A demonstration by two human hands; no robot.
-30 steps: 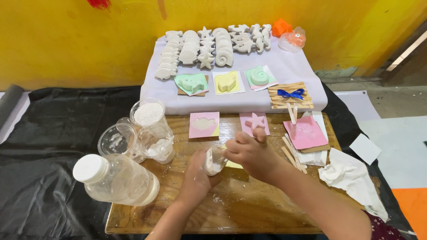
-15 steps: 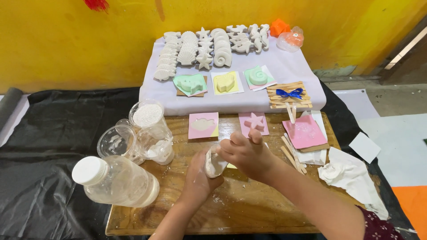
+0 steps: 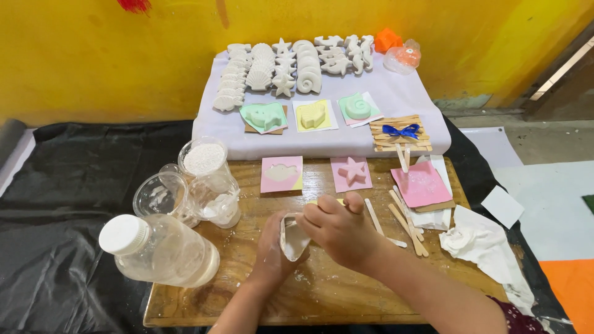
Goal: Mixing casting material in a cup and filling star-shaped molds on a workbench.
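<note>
Both my hands meet over the wooden board [image 3: 346, 297]. My left hand [image 3: 271, 250] cups a small soft white mould cup [image 3: 292, 237] smeared with plaster, tilted on its side. My right hand [image 3: 337, 227] grips the cup's rim from the right, fingers curled over it. A yellow mould is partly hidden under my right hand. Just beyond lie a pink mould with a fish shape [image 3: 281, 174] and a pink star mould [image 3: 351, 173].
A capped plastic bottle [image 3: 158, 250] lies at the left, beside clear cups [image 3: 185, 192] with white powder. Wooden sticks [image 3: 405, 219], a pink sheet [image 3: 422, 184] and crumpled tissue [image 3: 476, 238] sit right. White plaster casts [image 3: 291, 62] and coloured moulds rest on a lilac cloth [image 3: 322, 143].
My hands have stayed over the board, turning the white cup slightly between them; my right fingers have shifted over its rim.
</note>
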